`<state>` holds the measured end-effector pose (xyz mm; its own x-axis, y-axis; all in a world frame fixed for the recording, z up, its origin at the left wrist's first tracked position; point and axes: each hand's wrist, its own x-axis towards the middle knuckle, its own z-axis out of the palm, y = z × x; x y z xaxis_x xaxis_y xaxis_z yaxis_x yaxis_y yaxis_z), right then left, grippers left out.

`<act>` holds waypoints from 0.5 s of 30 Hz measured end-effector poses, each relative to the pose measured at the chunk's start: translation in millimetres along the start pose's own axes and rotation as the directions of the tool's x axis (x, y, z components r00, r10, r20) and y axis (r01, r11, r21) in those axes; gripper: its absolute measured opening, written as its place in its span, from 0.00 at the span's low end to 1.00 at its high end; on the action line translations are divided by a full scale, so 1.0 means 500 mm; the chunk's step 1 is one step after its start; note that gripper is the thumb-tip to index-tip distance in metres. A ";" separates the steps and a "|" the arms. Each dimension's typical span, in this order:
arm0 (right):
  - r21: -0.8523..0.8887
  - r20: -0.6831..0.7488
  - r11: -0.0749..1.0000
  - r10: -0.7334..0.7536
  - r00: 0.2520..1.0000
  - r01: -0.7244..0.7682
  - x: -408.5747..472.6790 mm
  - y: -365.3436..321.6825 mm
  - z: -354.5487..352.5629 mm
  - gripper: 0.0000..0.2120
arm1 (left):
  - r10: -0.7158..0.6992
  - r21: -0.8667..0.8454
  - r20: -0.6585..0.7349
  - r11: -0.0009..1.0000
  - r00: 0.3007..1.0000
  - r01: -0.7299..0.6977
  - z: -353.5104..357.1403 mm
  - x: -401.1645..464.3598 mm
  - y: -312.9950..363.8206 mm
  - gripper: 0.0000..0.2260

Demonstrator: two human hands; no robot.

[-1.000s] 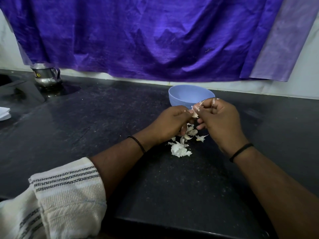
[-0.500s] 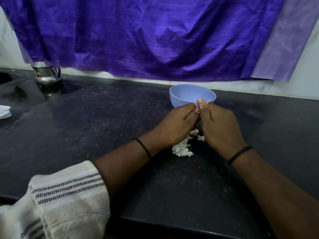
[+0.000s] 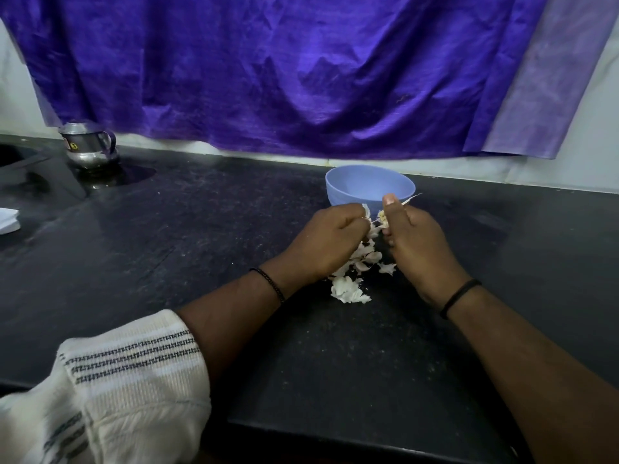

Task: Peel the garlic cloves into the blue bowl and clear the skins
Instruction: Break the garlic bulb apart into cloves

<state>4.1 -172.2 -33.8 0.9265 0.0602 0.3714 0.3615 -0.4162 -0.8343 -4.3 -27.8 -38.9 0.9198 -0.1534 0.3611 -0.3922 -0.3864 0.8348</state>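
A blue bowl (image 3: 355, 185) stands on the black counter (image 3: 201, 246) just behind my hands. My left hand (image 3: 330, 241) and my right hand (image 3: 413, 239) are close together in front of it, fingers curled, both pinching a garlic clove (image 3: 380, 219) between them. A thin strip of skin (image 3: 412, 197) sticks out to the right past my right thumb. White garlic skins (image 3: 351, 283) lie in a loose pile on the counter below and between my hands. The bowl's inside is partly hidden by my fingers.
A steel jug (image 3: 88, 145) stands at the back left of the counter. A white folded object (image 3: 6, 221) lies at the far left edge. A purple cloth (image 3: 284, 72) hangs on the wall behind. The counter's front edge (image 3: 335, 440) runs near my forearms.
My hands closed tightly together, then drew slightly apart, exposing the clove and its skin between them. More of the skin pile shows below.
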 end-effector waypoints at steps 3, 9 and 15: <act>-0.001 0.113 0.999 0.034 0.993 -0.034 0.006 0.007 -0.006 0.24 | -0.001 0.185 0.043 0.983 0.999 -0.007 -0.018 0.004 -0.002 0.13; -0.059 0.238 0.994 0.104 0.966 -0.093 0.009 0.013 -0.014 0.19 | -0.047 0.432 0.110 0.902 0.993 -0.006 -0.045 0.010 -0.007 0.20; -0.080 0.237 0.992 0.111 0.965 -0.094 0.008 0.012 -0.022 0.13 | 0.003 0.262 0.105 0.965 0.994 -0.030 -0.059 0.014 -0.009 0.11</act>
<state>9.0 -184.5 -33.0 0.9590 0.2271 0.1694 0.2630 -0.4910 -0.8305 3.7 -0.2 -28.0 0.9149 -0.2493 0.3176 -0.4032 -0.6063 0.6855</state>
